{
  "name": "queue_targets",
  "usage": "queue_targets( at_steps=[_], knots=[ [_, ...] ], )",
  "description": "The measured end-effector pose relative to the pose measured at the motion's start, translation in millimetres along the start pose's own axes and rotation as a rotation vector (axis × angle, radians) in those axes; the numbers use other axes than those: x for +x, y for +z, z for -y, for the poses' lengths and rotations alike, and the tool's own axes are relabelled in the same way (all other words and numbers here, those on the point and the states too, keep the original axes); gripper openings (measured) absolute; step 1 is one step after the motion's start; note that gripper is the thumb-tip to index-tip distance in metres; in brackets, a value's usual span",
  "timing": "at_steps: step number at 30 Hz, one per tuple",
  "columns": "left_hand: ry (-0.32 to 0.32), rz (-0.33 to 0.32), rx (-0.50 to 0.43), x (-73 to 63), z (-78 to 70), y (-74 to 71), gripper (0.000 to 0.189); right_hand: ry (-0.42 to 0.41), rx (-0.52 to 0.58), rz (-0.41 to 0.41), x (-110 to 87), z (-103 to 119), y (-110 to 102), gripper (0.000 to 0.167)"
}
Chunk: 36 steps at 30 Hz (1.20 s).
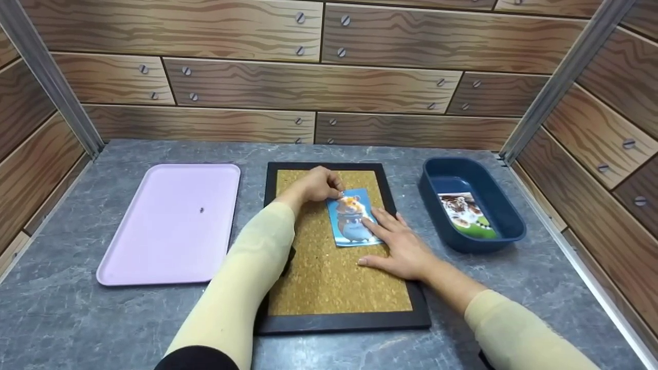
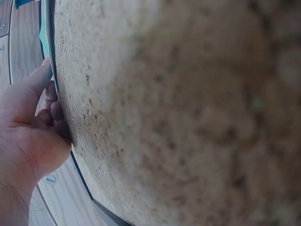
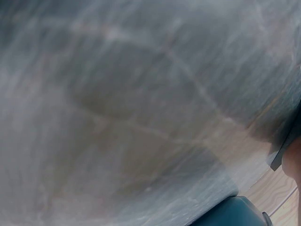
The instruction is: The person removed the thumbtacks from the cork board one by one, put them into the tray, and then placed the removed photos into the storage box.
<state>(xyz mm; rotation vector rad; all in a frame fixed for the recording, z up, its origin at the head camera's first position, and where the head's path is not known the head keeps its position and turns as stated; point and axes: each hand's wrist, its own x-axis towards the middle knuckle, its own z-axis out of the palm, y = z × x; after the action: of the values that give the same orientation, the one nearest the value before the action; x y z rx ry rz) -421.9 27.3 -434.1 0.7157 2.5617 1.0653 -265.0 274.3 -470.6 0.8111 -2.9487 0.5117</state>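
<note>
The left hand (image 1: 320,183) is reaching over the far half of a cork board (image 1: 339,288), and its curled fingers are resting at the far left corner of a picture card (image 1: 353,223). Its thumb and index fingertips are sitting close together there; whether this grip is pinching the card's corner or some tiny thing is too small to tell. In the left wrist view the thumb is pointing along the card's thin edge while the other fingers are bending under it. The right hand (image 1: 403,250) is lying with its grip spread, fingertips pressing on the card's right side and thumb stretching across bare cork.

The card is lying on the far half of the board, a little right of its middle, showing an orange-and-white animal above a blue rounded shape. A black frame (image 1: 344,324) is bordering the cork, and the whole board is resting flat on the grey marbled desk (image 1: 61,318).

To the left, a lilac tray (image 1: 169,241) is holding one small dark object (image 1: 201,209), too small to identify. To the right, a dark blue bin (image 1: 478,245) is holding a second card (image 1: 465,213) with a brown-and-white picture and a green edge. Pale yellow sleeves (image 1: 247,277) are covering both forearms. Behind everything, a wood-patterned wall (image 1: 231,31) is standing between two metal posts (image 1: 570,67).
</note>
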Motion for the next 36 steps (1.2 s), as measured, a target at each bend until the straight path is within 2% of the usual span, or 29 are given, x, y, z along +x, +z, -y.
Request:
queue_targets(
  at_steps=[6, 22, 29, 36],
  knots=[
    [0.011, 0.013, 0.025, 0.9, -1.3, -0.2, 0.011, 0.0, -0.002, 0.004, -0.8, -0.3, -1.1, 0.097],
    [-0.023, 0.043, -0.041, 3.5, -1.5, -4.2, 0.008, 0.017, -0.006, 0.003, -1.6, -1.2, -1.8, 0.097],
    [-0.025, 0.005, -0.041, 1.2, 1.2, -4.9, 0.01, 0.027, -0.003, 0.009, -0.7, 0.5, -2.3, 0.098],
    [-0.023, -0.041, -0.134, -4.9, 2.7, -2.5, 0.012, 0.014, -0.007, 0.012, 0.1, 1.4, -1.3, 0.099]
  ],
)
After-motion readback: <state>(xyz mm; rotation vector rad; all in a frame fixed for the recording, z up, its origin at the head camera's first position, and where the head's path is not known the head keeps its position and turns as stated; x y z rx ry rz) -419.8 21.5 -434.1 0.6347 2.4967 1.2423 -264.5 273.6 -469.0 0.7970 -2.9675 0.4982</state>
